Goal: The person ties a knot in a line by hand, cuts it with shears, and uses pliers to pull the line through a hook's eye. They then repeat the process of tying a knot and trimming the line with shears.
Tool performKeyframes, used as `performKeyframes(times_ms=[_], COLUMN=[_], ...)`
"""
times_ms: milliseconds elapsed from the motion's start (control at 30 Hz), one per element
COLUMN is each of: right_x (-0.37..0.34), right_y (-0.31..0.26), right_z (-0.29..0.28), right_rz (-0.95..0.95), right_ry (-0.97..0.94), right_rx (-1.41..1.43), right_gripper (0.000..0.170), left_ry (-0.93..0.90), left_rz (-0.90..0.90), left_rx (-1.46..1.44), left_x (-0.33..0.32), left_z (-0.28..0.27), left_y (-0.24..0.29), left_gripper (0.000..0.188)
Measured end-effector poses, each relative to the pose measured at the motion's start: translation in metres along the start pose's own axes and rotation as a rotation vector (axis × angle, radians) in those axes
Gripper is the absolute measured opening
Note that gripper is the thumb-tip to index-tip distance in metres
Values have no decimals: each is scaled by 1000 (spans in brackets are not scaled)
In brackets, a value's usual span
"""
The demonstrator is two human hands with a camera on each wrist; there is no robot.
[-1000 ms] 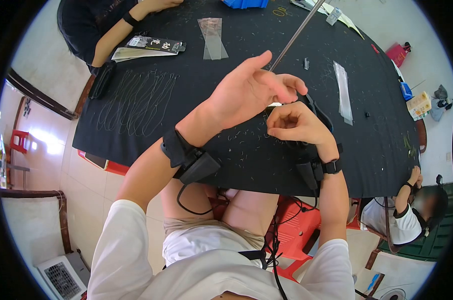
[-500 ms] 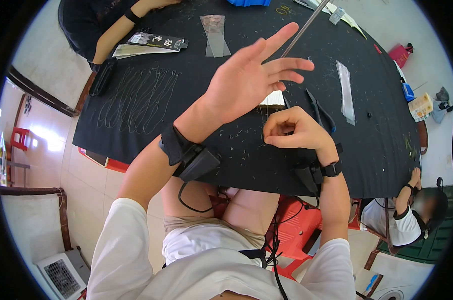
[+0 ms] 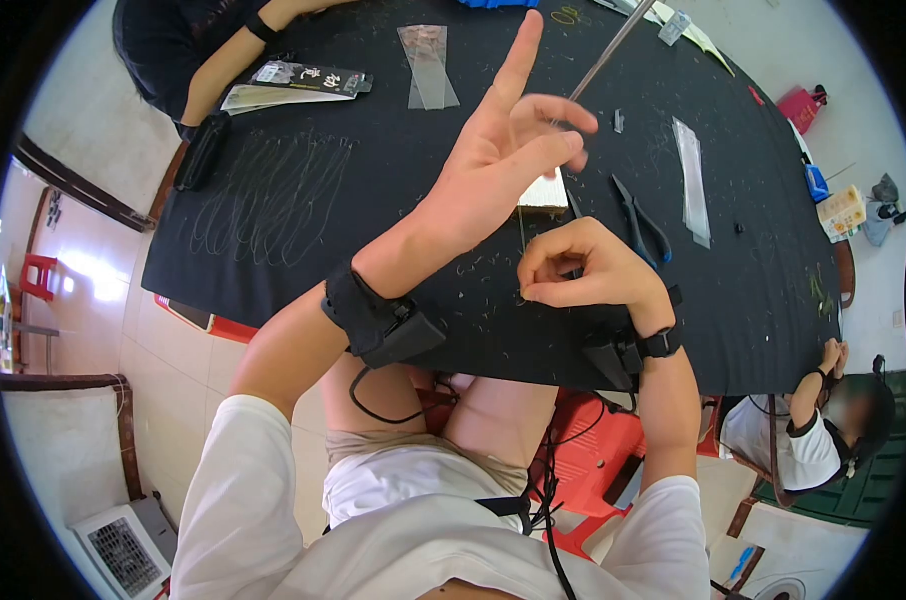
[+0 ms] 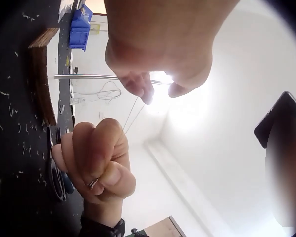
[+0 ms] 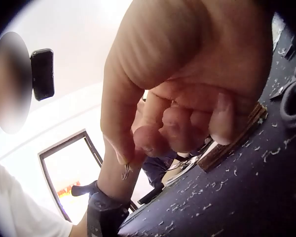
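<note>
My right hand [image 3: 598,265] pinches a small metal hook [image 5: 126,171] between thumb and forefinger, its other fingers curled in. Higher and to the left, my left hand [image 3: 483,175] has its forefinger stretched out and its other fingers bent. Two strands of thin clear line [image 4: 133,117] run taut from the bent left fingers to the right hand. A slim metal rod [image 3: 613,55] passes behind the left fingers; its lower end meets a white-topped block [image 3: 545,195], brown at the side, partly covered by the left hand.
Pliers [image 3: 638,220] with dark handles lie beyond the right hand. Loops of line [image 3: 273,200] are spread at the left. A clear bag [image 3: 428,65], a black-and-white package [image 3: 298,85] and a plastic sleeve [image 3: 691,180] rest on the black cloth [image 3: 413,345], littered with clippings.
The left hand has gone from bent fingers to spread and back to bent, with its forefinger now pointing up. The right hand has shifted slightly left, keeping its pinch.
</note>
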State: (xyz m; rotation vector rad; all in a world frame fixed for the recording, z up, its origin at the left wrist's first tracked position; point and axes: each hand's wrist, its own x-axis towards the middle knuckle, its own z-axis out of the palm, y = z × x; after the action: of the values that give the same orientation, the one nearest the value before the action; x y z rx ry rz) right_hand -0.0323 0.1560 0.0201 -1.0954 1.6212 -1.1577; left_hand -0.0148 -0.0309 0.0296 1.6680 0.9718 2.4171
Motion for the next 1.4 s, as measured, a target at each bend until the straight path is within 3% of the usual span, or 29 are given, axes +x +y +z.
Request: performKeyframes(times_ms=[33,100,133,200,300,633,733,800,867,933,967,1000,1067,1100,1167,1200,1233,1300,1333,1400], right_x=[0,0,0,-1,-2,0,0,-2,-1,0,1,1,2,2,3,4,3,2,2,1], right_y=[0,1,1,-1,-1,-4,1,3,6,7,6,5,3,6,6,7,7,7,5,1], right_z=[0,0,1,1,1,4,0,-6,-9,-11,-11,-12,-13,-14,-13,-13,-14,-18,-18,-16], right_rz=[1,-2,-8,-8,-8,-27,-34,-45,-96,-110,-142,-142,-184,-204,-224,-245,-245,-359,-360,-376], right_ry=[-11,-21,-31,-28,-31,-67,21,103,172,388,452,455,640,691,789,887,887,1009,1006,1017], right_rx=[0,-3,-10,4,13,4,-65,-69,-175,-337,-411,-411,-552,-597,-651,-703,-704,-973,-975,-1122], right_gripper=[9,9,9,9,10,9,8,7,6,6,6,6,6,8,8,8,8,9,9,10], left_ry=[2,577,577,685,545,497,441,741,698,302,465,463,262,261,379,378,396,423,424,377], left_rz=[-1,-206,-208,-35,-100,-106,-142,-15,-70,-91,-115,-116,-183,-183,-245,-244,-360,-535,-533,-529], left_rx=[-3,880,879,518,312,406,264,239,202,-36,40,38,212,212,765,765,782,798,798,1072], left_x=[-1,0,2,5,1,-2,-3,12,4,2,-3,-3,-6,-4,-2,1,3,5,4,3], left_z=[6,26,29,32,28,21,9,35,24,11,15,12,3,7,20,25,30,32,31,28], left_y=[-2,-8,-11,-15,-7,-10,-6,2,13,24,23,24,28,28,25,24,22,19,16,11], left_gripper=[80,77,77,77,79,72,65,53,60,54,51,51,47,47,39,39,36,38,38,40])
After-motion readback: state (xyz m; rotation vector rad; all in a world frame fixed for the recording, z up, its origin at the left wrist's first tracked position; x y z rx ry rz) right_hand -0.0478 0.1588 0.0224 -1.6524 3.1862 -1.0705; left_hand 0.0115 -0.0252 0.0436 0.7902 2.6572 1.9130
